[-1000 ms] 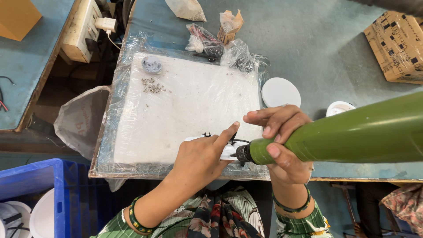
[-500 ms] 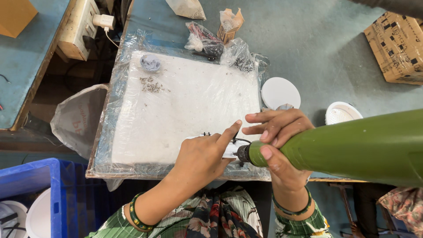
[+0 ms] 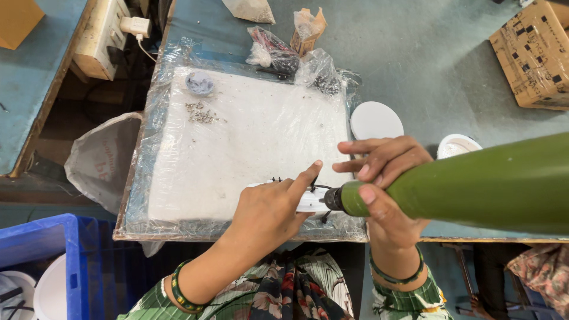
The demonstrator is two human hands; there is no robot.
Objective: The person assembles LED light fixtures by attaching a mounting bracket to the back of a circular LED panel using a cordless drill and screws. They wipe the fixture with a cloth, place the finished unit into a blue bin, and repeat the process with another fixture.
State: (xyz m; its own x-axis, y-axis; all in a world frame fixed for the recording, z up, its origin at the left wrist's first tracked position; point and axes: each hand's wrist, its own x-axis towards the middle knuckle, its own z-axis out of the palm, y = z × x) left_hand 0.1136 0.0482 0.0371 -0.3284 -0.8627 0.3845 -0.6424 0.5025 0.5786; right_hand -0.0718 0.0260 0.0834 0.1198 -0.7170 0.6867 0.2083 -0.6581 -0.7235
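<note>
The fingers [image 3: 305,178] of the left hand [image 3: 269,210] press down flat on a small white round part [image 3: 309,201], the index finger stretched forward along its top and the rest curled over its near edge, so the part is pinned rather than pinched. It lies on the white foam pad [image 3: 255,136], near the pad's front right corner, with thin black wires [image 3: 323,188] sprouting from it. The right hand [image 3: 385,186] wraps around the front of a green electric screwdriver [image 3: 474,186], thumb on the near side and fingers spread loosely over the top, and the dark bit end [image 3: 332,198] touches the part's right edge. The step in hand looks like driving or seating a fastener in the part. The next move, as I judge it, calls for a steady left-hand hold so the part does not spin, and a tool kept in line with the fastener.

The pad sits under clear plastic sheet [image 3: 148,195] on the blue-grey workbench [image 3: 427,59]. A scatter of small screws [image 3: 201,112] lies at the pad's far left. Just beside the pad's right edge is a white disc [image 3: 376,121], with a white cup-shaped housing [image 3: 457,145] past it. Small plastic bags [image 3: 278,53] lie at the far edge, a cardboard box [image 3: 530,56] far right, and a blue crate [image 3: 53,261] lower left.
</note>
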